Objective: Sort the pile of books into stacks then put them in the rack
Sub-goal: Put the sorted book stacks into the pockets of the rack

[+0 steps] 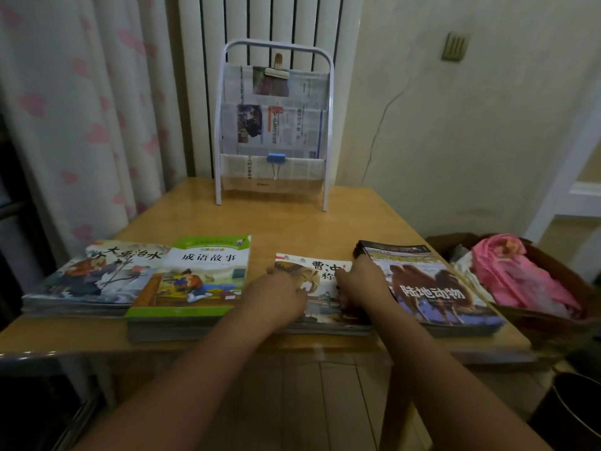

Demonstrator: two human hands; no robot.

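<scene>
Books lie in four stacks along your table's [292, 222] near edge: grey-covered stack [94, 278] at the left corner, green stack [192, 281], elephant-cover stack [322, 288], camel-cover stack [432, 288] rightmost. Your rack [273, 125] stands at the far edge, its pockets lined with newspaper; bare tabletop lies between. Your left hand [276, 296] and right hand [361, 281] rest on the elephant-cover stack, fingers curled at its sides.

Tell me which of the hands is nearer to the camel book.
Right. The right hand lies at the left edge of the camel book, seemingly touching it. The left hand is further left, on the elephant book.
</scene>
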